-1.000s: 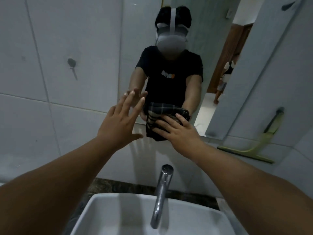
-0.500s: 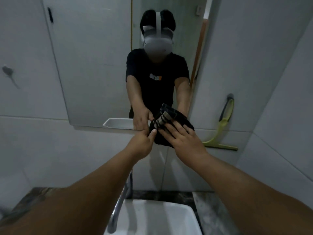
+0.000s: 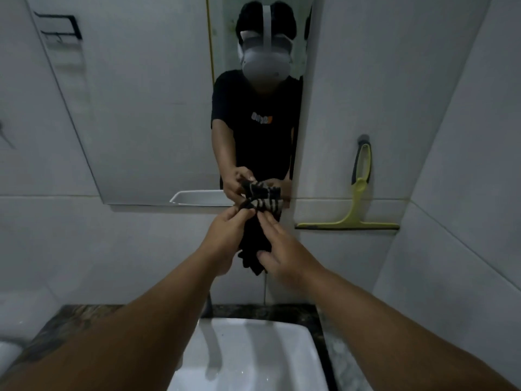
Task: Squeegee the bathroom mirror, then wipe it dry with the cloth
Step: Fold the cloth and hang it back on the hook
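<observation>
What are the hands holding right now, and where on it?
The dark striped cloth: left hand pinches its upper edge, right hand grips its hanging lower part.

White sink below; dark stone counter around it; pale tiled wall behind.

Both forearms are bare from the bottom edge of the picture up to the wrists, with no sleeve, watch or ring on the left hand or the right hand. In the frameless rectangular wall mirror the person's reflection wears a black short-sleeved T-shirt with a small white and orange print across the chest, and a pale grey headset with a white strap running over dark hair.
</observation>
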